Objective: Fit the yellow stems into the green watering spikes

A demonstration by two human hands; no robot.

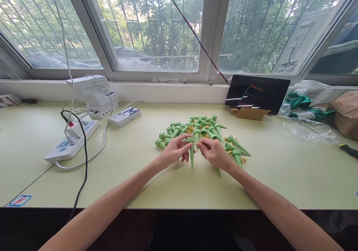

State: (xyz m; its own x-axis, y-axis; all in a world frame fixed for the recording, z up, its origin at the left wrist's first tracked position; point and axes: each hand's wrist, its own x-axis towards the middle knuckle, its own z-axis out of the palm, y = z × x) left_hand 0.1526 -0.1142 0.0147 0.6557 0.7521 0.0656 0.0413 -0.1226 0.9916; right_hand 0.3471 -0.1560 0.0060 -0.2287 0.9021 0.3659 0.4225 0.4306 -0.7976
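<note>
The person is leaning over the pale green tabletop (39, 131), both bare forearms reaching in from the near edge toward its middle. The left hand (175, 151) is pinching the wide collar end of a green spike (191, 152) between thumb and fingertips, and the spike is hanging point-down just in front of the hand, its tip close above the table surface. The right hand (214, 152) is sitting just beside it, fingers curled in and pressed together at the tips against the same collar; something small and yellowish seems to be caught between those fingertips, though it is too small to tell what. A second green point is poking out from under the right wrist toward the near edge.

Just beyond both hands, toward the window side of the table, a heap of green spikes (201, 129) is lying in a loose fan, with little yellow pieces (190, 130) scattered among them. The heap is touching neither hand as far as one can see, but it is very near.

Toward the left edge a white power strip (71, 143) is lying with a black cable (84, 157) running off the near edge, and behind it a stack of white boxes (93, 94) is standing by the sill. At the far right a dark tablet (257, 92) is leaning on a small cardboard box (250, 113), with clear plastic bags (307, 126) spreading toward the right corner.
</note>
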